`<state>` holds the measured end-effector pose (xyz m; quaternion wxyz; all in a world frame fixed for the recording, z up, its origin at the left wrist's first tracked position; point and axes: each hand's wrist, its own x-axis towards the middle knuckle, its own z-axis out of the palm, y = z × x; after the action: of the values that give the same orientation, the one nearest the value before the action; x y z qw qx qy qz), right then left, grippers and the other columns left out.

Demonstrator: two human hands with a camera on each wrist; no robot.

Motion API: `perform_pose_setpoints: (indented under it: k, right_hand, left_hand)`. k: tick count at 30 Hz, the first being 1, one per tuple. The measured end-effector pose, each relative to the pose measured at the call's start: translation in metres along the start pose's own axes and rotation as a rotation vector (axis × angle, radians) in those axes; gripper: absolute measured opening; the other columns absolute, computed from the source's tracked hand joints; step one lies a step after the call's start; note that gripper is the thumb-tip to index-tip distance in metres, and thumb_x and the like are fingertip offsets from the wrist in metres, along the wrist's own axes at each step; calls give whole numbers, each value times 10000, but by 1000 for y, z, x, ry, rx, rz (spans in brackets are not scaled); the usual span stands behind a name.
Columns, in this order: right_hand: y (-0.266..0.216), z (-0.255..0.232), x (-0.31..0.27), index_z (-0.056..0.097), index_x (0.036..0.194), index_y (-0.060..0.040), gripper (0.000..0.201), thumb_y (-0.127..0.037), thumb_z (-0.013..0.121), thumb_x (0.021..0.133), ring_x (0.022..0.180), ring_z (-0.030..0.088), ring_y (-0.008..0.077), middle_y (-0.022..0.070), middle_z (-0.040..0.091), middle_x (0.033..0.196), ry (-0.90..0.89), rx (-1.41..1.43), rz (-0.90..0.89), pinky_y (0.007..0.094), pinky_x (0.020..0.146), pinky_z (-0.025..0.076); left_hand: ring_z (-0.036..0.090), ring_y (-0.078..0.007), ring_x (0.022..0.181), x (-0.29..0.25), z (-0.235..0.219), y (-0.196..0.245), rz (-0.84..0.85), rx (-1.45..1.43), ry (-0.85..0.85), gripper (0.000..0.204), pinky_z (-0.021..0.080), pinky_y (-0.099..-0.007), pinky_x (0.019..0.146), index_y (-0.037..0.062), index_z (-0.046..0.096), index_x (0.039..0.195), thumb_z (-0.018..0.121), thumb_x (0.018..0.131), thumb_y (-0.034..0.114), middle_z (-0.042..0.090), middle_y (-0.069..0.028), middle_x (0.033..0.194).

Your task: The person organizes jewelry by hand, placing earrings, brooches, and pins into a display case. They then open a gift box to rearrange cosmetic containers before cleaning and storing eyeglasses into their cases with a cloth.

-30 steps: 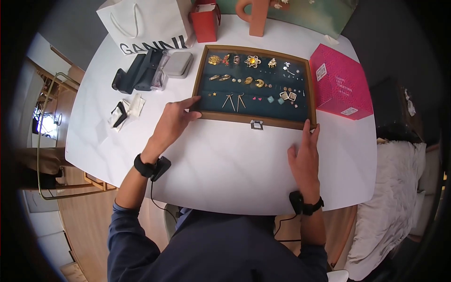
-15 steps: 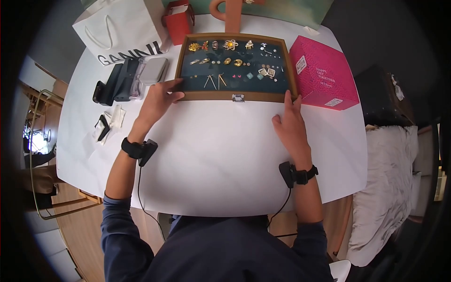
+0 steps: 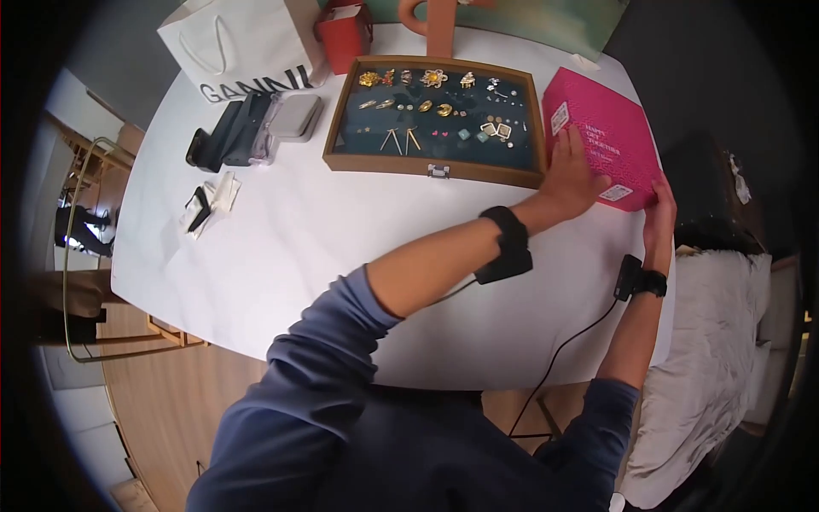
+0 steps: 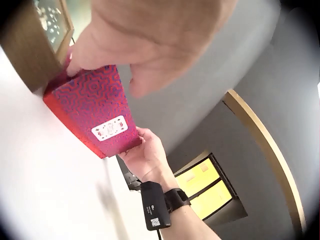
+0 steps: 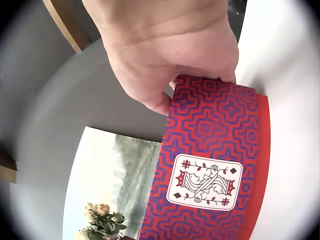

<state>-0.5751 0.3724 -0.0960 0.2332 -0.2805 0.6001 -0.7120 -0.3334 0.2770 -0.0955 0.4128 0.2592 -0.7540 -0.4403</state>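
Note:
A pink patterned box point(image 3: 627, 154) lies at the table's right, beside a glass-topped wooden case point(image 3: 444, 169) of jewellery. My left hand point(image 3: 570, 181) reaches across the case's front right corner and rests on the box's left part, fingers straight. In the left wrist view that hand point(image 4: 150, 35) covers one end of the box point(image 4: 90, 100). My right hand point(image 3: 659, 218) grips the box's near right corner. The right wrist view shows the hand point(image 5: 175, 55) round the end of the box point(image 5: 200, 132), fingertips partly hidden.
Behind on the left stand a white paper bag point(image 3: 247, 43) and a red box point(image 3: 344, 38). Dark cases point(image 3: 243, 128), a grey case point(image 3: 295, 116) and small white packets point(image 3: 223, 192) lie at left. A terracotta vase point(image 3: 441, 30) stands behind the jewellery case.
Both hands have left the wooden case and moved right to the pink box. The left arm now crosses in front of the case. The head view has shifted a little.

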Motion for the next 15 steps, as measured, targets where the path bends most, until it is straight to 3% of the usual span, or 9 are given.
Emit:
perform_pose_setpoints:
  k: [1,4,5,7,10,13,15]
  right_hand:
    - [4,-1,-4,544,1454,20,526,-194,599,977,1250,570,214,88,633,1367,51,-7,20,364,1090,395]
    - [-3,-16,-44,595,1386,22,457,-183,601,978,1234,584,211,93,652,1323,176,-88,45,362,1068,418]
    - [-5,-24,-61,599,1376,21,447,-183,603,978,1235,585,211,94,652,1318,200,-115,51,366,1068,421]
    - [7,-55,-89,593,1364,18,439,-187,606,977,1248,582,222,101,646,1324,6,105,8,395,1088,417]
    - [18,-76,-135,559,1393,10,461,-191,599,980,1269,576,235,105,632,1356,-21,428,162,419,1113,405]
    - [15,-68,-169,528,1415,16,487,-207,589,986,1289,566,249,114,620,1384,77,377,112,423,1135,388]
    - [5,-70,-180,518,1423,22,501,-223,586,991,1300,559,257,118,613,1396,58,386,65,427,1148,380]
  left_hand:
    - [205,-539,1495,-4,7,-5,-48,-21,17,914,208,-489,1254,-190,244,1480,749,888,290,190,-444,1565]
    - [444,-448,1360,-32,6,-2,46,-32,59,738,344,-486,1167,-84,348,1455,725,921,258,444,-317,1441]
    - [440,-449,1366,-46,-3,5,-14,-81,27,741,339,-480,1172,-84,331,1465,714,930,258,437,-314,1450]
    - [433,-451,1378,-78,-25,23,-136,-181,-37,749,329,-468,1182,-84,296,1484,692,948,259,423,-308,1467]
    - [421,-456,1388,-105,-25,16,-196,-562,-179,776,322,-459,1186,-91,225,1515,642,983,291,397,-318,1485]
    - [423,-455,1384,-125,-15,30,-260,-300,-47,784,324,-465,1182,-99,198,1527,602,1003,323,395,-336,1479]
    - [420,-459,1384,-130,-23,43,-233,-279,-76,787,320,-476,1182,-106,171,1536,577,1012,318,385,-348,1481]
